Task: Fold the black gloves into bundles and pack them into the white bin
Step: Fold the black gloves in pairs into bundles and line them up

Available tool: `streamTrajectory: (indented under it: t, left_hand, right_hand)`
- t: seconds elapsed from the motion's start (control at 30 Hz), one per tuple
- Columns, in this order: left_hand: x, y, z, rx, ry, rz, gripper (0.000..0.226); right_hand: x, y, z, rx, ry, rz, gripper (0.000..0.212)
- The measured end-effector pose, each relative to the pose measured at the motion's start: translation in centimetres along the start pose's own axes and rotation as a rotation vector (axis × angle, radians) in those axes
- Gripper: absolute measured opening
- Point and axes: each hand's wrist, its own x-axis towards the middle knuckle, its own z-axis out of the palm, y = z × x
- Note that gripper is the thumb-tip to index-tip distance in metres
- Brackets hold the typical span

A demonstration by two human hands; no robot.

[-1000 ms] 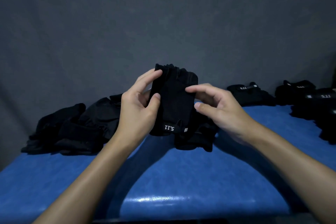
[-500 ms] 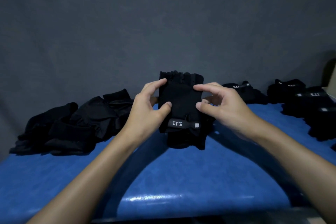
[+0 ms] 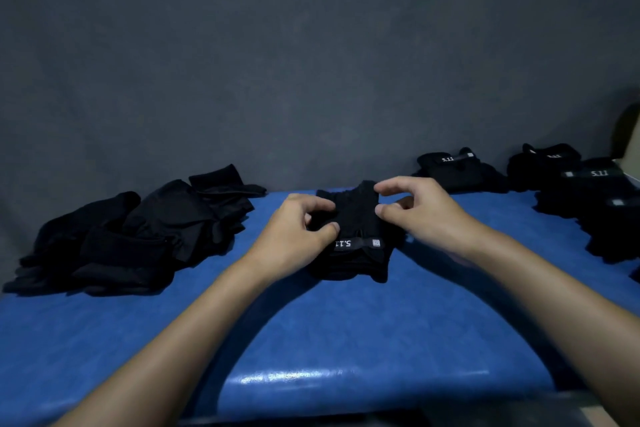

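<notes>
**A:** What have your fingers got?

**B:** My left hand has its thumb and curled fingers pinching the left edge of the glove bundle. My right hand nips the bundle's right edge between forefinger and thumb.

**A:** How does the bundle look?

**B:** It is black and folded flat. A strap crosses its near end with white "5.11" lettering, which reads upside down to me. It lies on the table, mid-way across and towards the far edge.

**A:** Any change from a moment ago?

**B:** Yes. Half a second back I held it upright, above the surface, and now it is down and lying flat.

**A:** And around you?

**B:** The tabletop is glossy blue. A heap of loose gloves lies to my left. Folded bundles sit to the far right, along the back edge. A dark grey backdrop hangs behind everything. A pale edge at the far right may be the bin, but too little of it shows for me to tell.
</notes>
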Motion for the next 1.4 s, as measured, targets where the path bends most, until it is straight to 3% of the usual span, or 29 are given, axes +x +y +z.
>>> streamTrajectory:
  t: [0.17,0.37,0.6,0.77,1.4]
  left_hand:
    - [-0.2,-0.6,0.1,0.131,-0.036,0.128,0.028]
    - [-1.1,-0.9,0.9,0.254,-0.195,0.255,0.06]
    - [-1.5,-1.2,1.0,0.292,-0.226,0.289,0.07]
    - [-1.5,-1.2,1.0,0.264,-0.205,0.325,0.067]
    - [-1.4,-0.7,-0.1,0.239,-0.105,0.398,0.048]
  right_hand:
    - [0.1,0.9,-1.6,-0.159,0.073,0.008,0.021]
    - [-0.6,1.3,-2.3,-0.25,-0.077,0.028,0.012]
    - [-1.0,1.7,-1.6,-0.34,-0.099,-0.043,0.004]
    - [-0.8,2.1,-1.5,-0.342,-0.092,-0.123,0.017]
    - [-0.5,1.6,-0.6,-0.157,0.066,-0.165,0.013]
